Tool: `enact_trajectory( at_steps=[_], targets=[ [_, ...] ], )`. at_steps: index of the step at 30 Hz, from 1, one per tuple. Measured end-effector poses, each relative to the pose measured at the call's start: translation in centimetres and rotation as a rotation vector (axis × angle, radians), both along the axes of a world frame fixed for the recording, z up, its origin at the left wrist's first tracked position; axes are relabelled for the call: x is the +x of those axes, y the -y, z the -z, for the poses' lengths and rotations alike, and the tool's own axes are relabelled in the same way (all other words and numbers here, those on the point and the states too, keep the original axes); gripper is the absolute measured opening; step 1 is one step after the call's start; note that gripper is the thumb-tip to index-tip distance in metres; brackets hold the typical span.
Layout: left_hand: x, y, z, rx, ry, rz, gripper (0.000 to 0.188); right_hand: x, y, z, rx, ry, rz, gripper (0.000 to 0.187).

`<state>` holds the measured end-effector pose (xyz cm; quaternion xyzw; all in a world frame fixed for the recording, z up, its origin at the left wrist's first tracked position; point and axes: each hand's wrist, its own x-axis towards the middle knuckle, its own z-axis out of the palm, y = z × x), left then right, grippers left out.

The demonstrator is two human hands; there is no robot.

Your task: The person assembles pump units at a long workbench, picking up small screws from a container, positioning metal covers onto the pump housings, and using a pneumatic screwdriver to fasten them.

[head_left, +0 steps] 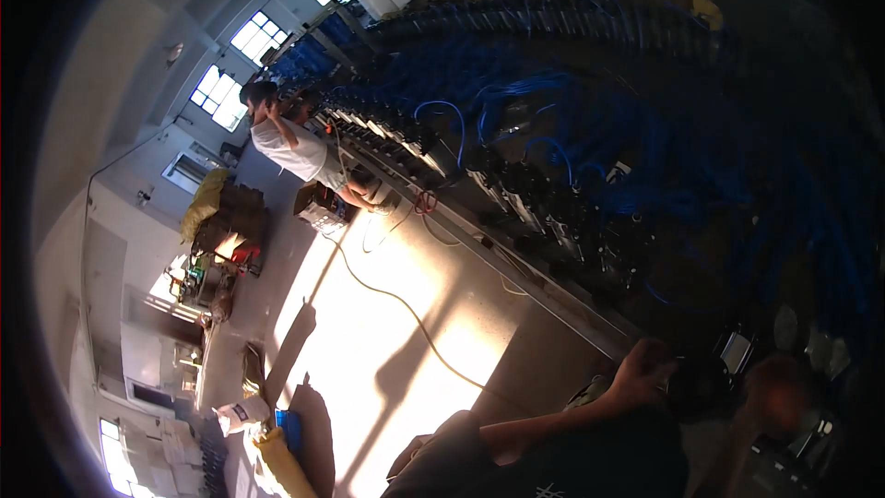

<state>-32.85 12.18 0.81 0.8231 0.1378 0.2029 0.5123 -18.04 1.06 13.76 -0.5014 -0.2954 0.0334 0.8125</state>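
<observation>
My left hand (647, 371) is over the near edge of the long bench, its fingers curled closed. Whatever it may hold is lost in shadow. To its right is my right hand (780, 397), dark and smeared by motion, so its fingers cannot be read. Between the two, slightly farther off, lies a small black part with a silver plate (736, 351). Another silver-and-black piece (811, 438) sits beside my right hand, close to the lower right rim. Clear plastic-looking material (826, 353) shows faintly beyond that hand.
Black and silver parts (544, 212) stand in rows along the bench edge (553, 306), with heaps of blue tubing (636, 152) behind. Another person (297, 149) stands farther along. A cable (406, 309) crosses the sunlit floor. Yellow sacks (279, 463) and stacked goods (230, 212) stand left.
</observation>
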Motion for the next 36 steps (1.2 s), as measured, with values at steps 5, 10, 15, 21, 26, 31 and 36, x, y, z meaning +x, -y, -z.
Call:
enact_trajectory(
  at_steps=[5, 10, 15, 21, 26, 31, 36],
  targets=[
    [-2.4, -1.9, 1.4, 0.016, -0.219, -0.048, 0.037, -0.5, 0.1, -1.3, -0.013, 0.121, -0.043, 0.027],
    [-2.1, 0.6, 3.8, 0.256, -0.116, -0.017, 0.042, -0.8, 2.2, -2.5, 0.148, 0.126, -0.138, 0.026],
    [-0.3, 4.4, 6.7, -0.414, 0.069, 0.153, 0.042, -1.4, 3.7, -1.9, 0.253, 0.139, -0.248, 0.026],
    [0.9, 5.7, 3.7, 0.452, -0.252, 0.276, 0.041, -0.9, 4.7, -2.0, 0.228, 0.105, -0.205, 0.022],
    [0.0, 5.1, -2.5, 0.548, 0.255, 0.11, 0.036, 0.2, 7.0, -0.7, 0.215, 0.095, -0.253, 0.034],
    [0.5, 3.5, -7.0, -0.022, 0.034, 0.251, 0.019, 1.7, 9.2, 1.2, 0.229, 0.055, -0.571, 0.048],
    [0.7, 2.8, -7.8, -0.882, -0.043, 0.214, 0.016, -0.7, 7.7, 1.1, 0.321, -0.218, -0.486, 0.035]
  ],
)
